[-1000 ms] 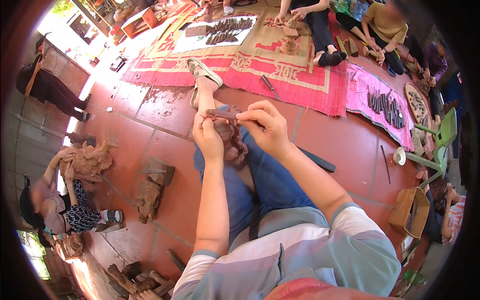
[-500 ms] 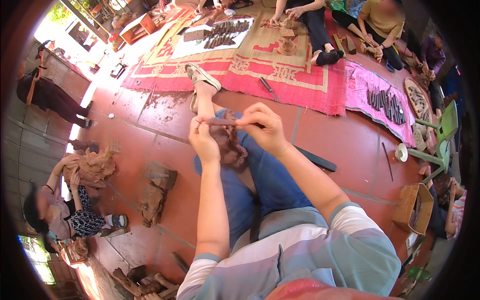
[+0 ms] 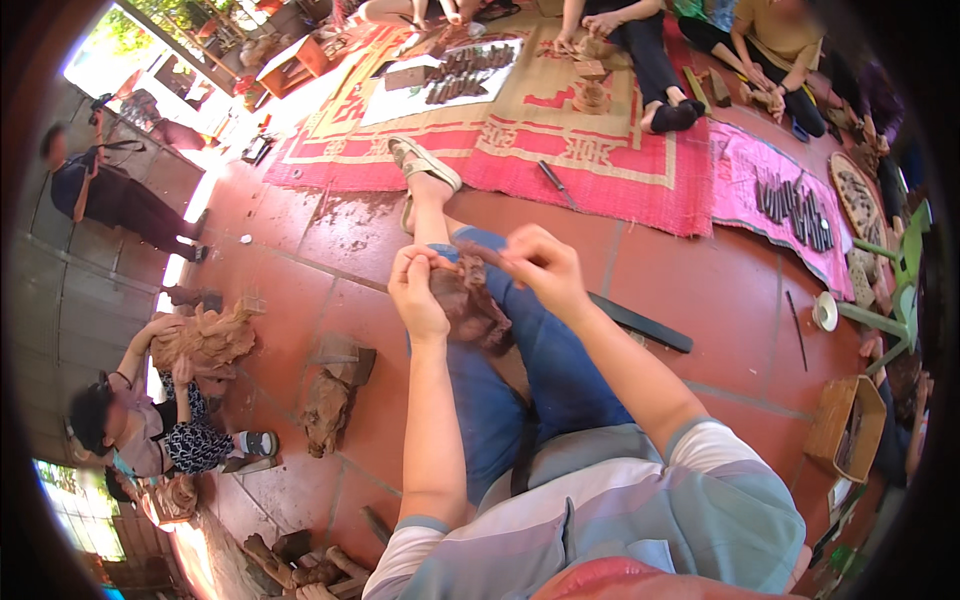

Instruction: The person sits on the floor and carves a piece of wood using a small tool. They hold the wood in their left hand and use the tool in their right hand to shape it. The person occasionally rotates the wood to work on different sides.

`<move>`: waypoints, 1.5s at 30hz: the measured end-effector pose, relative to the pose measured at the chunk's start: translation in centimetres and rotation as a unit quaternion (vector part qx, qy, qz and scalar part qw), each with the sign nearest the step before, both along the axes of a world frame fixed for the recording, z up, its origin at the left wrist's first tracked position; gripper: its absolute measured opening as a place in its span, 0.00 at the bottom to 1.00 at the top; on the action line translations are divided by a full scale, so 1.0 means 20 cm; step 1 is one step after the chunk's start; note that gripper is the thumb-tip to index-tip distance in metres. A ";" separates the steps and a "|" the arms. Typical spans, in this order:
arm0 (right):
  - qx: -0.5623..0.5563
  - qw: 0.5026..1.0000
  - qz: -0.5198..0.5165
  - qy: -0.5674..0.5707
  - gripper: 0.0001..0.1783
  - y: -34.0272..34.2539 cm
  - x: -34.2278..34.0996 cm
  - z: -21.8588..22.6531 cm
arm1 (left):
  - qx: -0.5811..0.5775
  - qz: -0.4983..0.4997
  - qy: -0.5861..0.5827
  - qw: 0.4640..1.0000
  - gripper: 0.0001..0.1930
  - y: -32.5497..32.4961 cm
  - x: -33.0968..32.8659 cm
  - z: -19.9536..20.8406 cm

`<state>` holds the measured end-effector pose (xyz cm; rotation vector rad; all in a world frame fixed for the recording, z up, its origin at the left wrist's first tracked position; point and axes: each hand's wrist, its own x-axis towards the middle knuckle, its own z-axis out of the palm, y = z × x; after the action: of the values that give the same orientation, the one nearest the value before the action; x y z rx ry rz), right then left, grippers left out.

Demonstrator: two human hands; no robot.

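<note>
A dark brown wood carving point(image 3: 470, 312) with a rough, knobby outline rests on my blue trousers between my knees. My left hand point(image 3: 418, 292) is closed at its upper left edge, the fingers pinched against it. Just across the top of the carving, my right hand point(image 3: 548, 268) is closed on a narrow brown strip point(image 3: 484, 253), which looks like folded sandpaper. The strip slants down from the left to my right fingers and touches or nearly touches the carving. Blur on the right hand hides its fingertips.
A black flat tool point(image 3: 640, 322) lies right of my leg. Left on the tiles stands a wooden carving block point(image 3: 330, 395). Ahead, a red mat point(image 3: 600, 190) holds a chisel point(image 3: 555, 182); a pink cloth point(image 3: 745, 165) bears several tools. Other people work around me.
The strip, earlier stretched level between both hands, now sits slanted in my right hand at the carving's top. My left hand has come down to the carving. The whole view has shifted slightly.
</note>
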<state>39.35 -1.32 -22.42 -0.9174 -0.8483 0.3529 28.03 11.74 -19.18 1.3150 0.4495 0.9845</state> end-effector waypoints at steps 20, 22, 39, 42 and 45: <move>-0.052 0.990 -0.091 0.090 0.06 -0.10 -0.05 0.16 | -0.015 -0.083 -0.029 0.996 0.09 0.09 -0.04 0.01; -0.009 0.997 -0.062 -0.042 0.07 0.02 -0.06 0.26 | -0.020 -0.045 0.005 0.999 0.10 0.01 -0.03 0.03; 0.005 0.982 -0.145 -0.118 0.11 0.03 -0.10 0.03 | -0.005 -0.059 -0.006 0.998 0.09 0.01 -0.04 0.04; -0.094 0.977 -0.161 -0.102 0.10 -0.12 -0.02 -0.22 | -0.022 -0.081 -0.012 0.996 0.09 0.03 -0.04 0.00; -0.074 0.982 -0.168 -0.034 0.09 -0.16 0.00 -0.13 | -0.020 -0.082 -0.019 0.996 0.09 0.01 -0.03 0.01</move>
<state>39.37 -4.55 -24.95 -1.1962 -0.7204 0.0913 27.44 11.89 -18.96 1.2737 0.3260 0.8570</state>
